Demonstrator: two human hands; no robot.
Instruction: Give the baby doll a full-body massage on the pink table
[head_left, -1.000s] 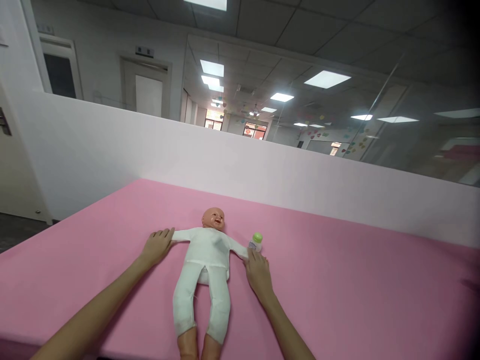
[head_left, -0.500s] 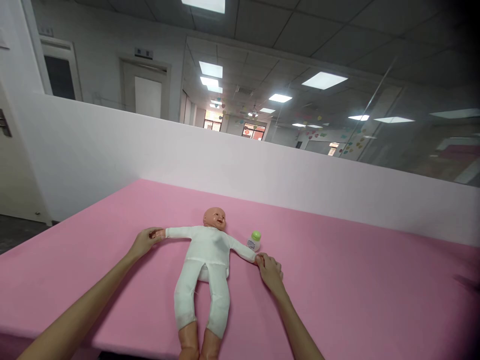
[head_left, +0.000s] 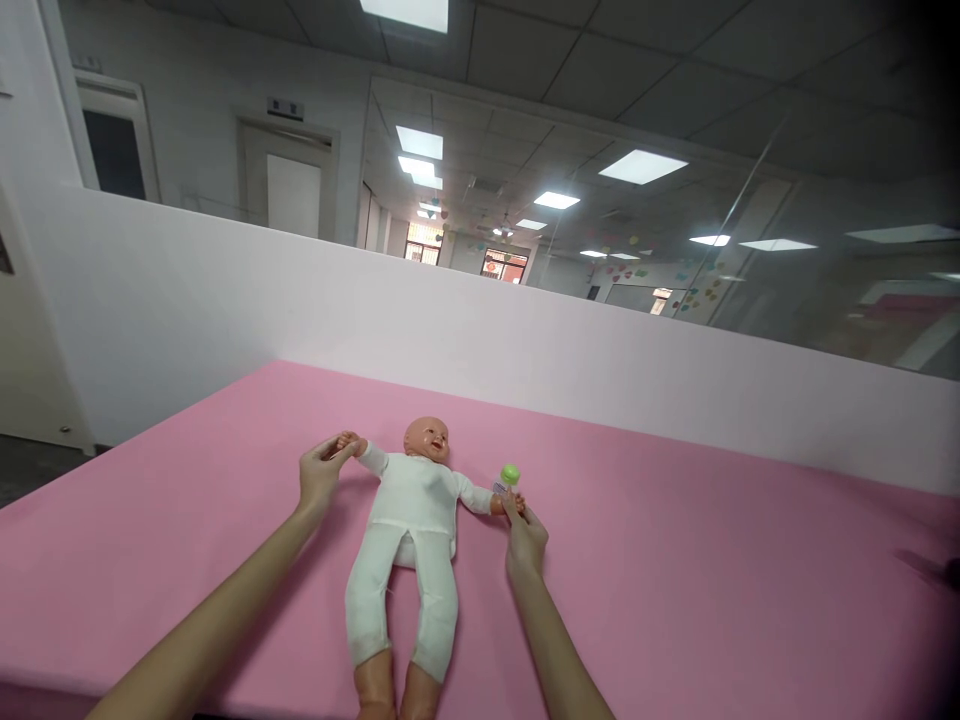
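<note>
Left hand (head_left: 321,473) and right hand (head_left: 525,535) pinch the doll (head_left: 412,520) wrists; right arm could topple the adjacent bottle (head_left: 507,482).

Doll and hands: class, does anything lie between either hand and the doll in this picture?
Nothing visible does. The left hand pinches one doll hand, the right hand the other. A small green-capped bottle stands just beyond the right hand, beside the doll's arm, not between them.
</note>
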